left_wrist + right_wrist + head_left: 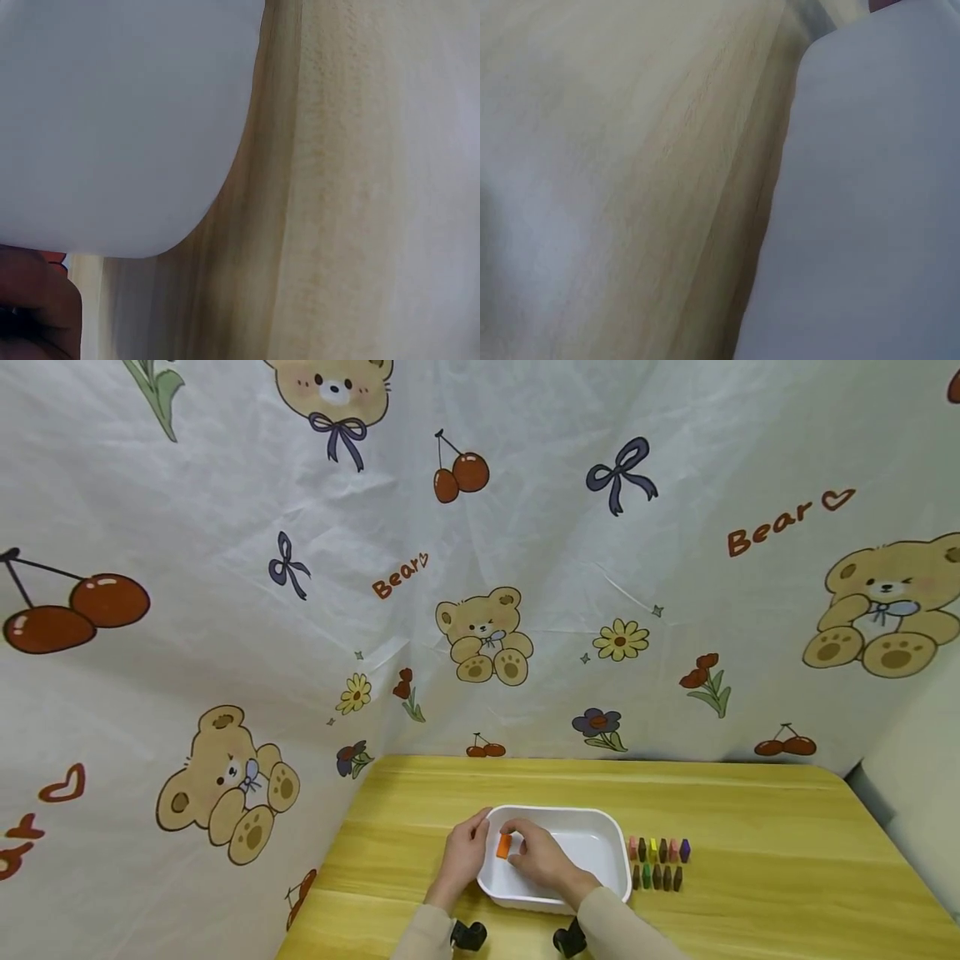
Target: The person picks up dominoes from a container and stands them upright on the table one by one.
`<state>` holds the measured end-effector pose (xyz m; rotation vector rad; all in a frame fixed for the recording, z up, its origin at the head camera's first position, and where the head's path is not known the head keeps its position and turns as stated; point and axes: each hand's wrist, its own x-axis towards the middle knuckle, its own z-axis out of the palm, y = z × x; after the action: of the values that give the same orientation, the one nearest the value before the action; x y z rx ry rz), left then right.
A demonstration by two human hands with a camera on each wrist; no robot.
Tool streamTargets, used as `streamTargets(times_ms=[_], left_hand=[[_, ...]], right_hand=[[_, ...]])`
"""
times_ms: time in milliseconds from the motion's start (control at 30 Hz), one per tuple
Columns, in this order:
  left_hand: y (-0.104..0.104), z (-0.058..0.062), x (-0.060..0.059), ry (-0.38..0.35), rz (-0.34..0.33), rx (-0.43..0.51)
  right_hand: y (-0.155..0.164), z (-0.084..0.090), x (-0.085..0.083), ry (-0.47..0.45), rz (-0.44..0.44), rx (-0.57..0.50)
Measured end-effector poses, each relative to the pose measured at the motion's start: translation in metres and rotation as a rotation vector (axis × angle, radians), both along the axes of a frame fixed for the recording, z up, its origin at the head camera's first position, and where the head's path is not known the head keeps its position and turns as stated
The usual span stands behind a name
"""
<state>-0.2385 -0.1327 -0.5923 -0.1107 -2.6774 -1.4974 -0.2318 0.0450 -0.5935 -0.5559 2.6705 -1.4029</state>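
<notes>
A white plastic tray (pixel 555 900) with rounded corners stands on the wooden table in the head view. At its left rim my left hand (pixel 463 853) grips the edge. My right hand (pixel 542 858) reaches over the tray and pinches a small orange block (pixel 502 847) near the left inner wall, index finger above and thumb below. The left wrist view shows the tray's pale outer wall (pixel 127 135), with curled fingers (pixel 37 300) at the lower left. In the right wrist view the tray wall (pixel 862 180) fills the right side; the block is hidden there.
Right of the tray, small coloured blocks (pixel 652 852) stand upright in two rows: pink, brown, yellow, purple and green. The wooden table (pixel 765 860) reaches back to a cloth (pixel 555 560) printed with bears. Black wrist-camera mounts (pixel 468 935) show at the bottom.
</notes>
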Motion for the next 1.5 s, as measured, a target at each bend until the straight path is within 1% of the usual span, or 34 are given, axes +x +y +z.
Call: streamTargets(times_ms=[100, 167, 233, 367, 433, 500, 633, 767, 933, 1100, 1233, 1333, 1433, 1500], left_hand=[[0.0, 0.002, 0.001, -0.005, -0.006, 0.013], [-0.001, 0.002, 0.0, -0.022, -0.01, 0.02], [-0.001, 0.002, 0.0, -0.027, -0.01, 0.015], [0.001, 0.006, 0.003, -0.031, -0.009, 0.029], [0.001, 0.005, 0.003, -0.031, -0.005, 0.023], [0.0, 0.002, 0.0, -0.026, 0.001, 0.014], [-0.002, -0.007, -0.005, -0.006, 0.005, 0.006], [-0.003, -0.01, -0.006, -0.007, 0.001, 0.018], [-0.003, -0.009, -0.005, -0.005, -0.006, 0.007], [-0.001, -0.005, -0.003, -0.008, -0.005, 0.003], [-0.001, -0.004, -0.003, -0.003, -0.003, -0.01], [-0.001, -0.005, -0.003, -0.013, 0.0, -0.008], [-0.001, -0.007, -0.003, -0.026, 0.005, 0.002], [-0.001, -0.007, -0.004, -0.022, 0.002, 0.001]], right_hand=[[-0.001, -0.002, -0.002, -0.004, 0.025, 0.032], [-0.002, -0.003, -0.004, -0.002, 0.041, 0.057], [-0.002, -0.004, -0.006, 0.008, 0.065, 0.092], [-0.003, -0.006, -0.007, 0.052, 0.12, 0.145], [-0.003, -0.007, -0.006, 0.069, 0.132, 0.163], [-0.004, -0.009, -0.007, 0.092, 0.138, 0.167], [-0.002, -0.011, -0.006, 0.126, 0.136, 0.175], [-0.001, -0.011, -0.005, 0.147, 0.13, 0.179], [0.001, -0.009, -0.002, 0.153, 0.094, 0.18], [0.002, -0.009, 0.001, 0.164, 0.066, 0.165], [0.002, -0.009, 0.001, 0.141, 0.043, 0.162], [0.001, -0.01, 0.001, 0.127, 0.044, 0.173], [0.002, -0.01, 0.0, 0.131, 0.061, 0.2], [0.002, -0.01, -0.001, 0.135, 0.068, 0.215]])
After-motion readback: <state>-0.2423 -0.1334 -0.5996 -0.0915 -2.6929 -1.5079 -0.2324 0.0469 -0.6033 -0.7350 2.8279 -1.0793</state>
